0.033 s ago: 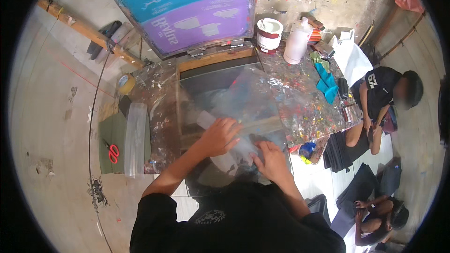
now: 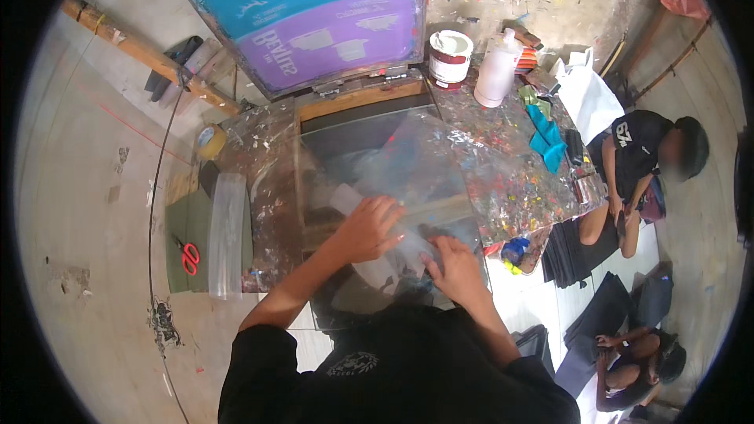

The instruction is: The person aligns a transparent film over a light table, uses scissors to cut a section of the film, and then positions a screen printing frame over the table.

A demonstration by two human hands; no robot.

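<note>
A clear, shiny pane (image 2: 428, 169) lies over a dark framed opening at the front of the paint-spattered table. My left hand (image 2: 369, 228) rests on it, fingers stretched out and slightly apart. Nearer its right side, my right hand (image 2: 458, 267) also lies on the pane, thumb apart from the fingers. Neither hand visibly grips anything. Between them show pale, see-through pieces (image 2: 408, 255); whether these are film or reflections I cannot tell. A raised screen frame (image 2: 338, 31) with a blue and purple face is hinged behind the pane.
Left lie red-handled scissors (image 2: 188, 257), a clear plastic roll (image 2: 228, 235) and a tape roll (image 2: 211, 141). Right of the frame stand a paint tub (image 2: 450, 71) and a pinkish bottle (image 2: 498, 71), with a teal cloth (image 2: 547, 140) nearby. Two people sit at the right by dark fabric stacks (image 2: 569, 255).
</note>
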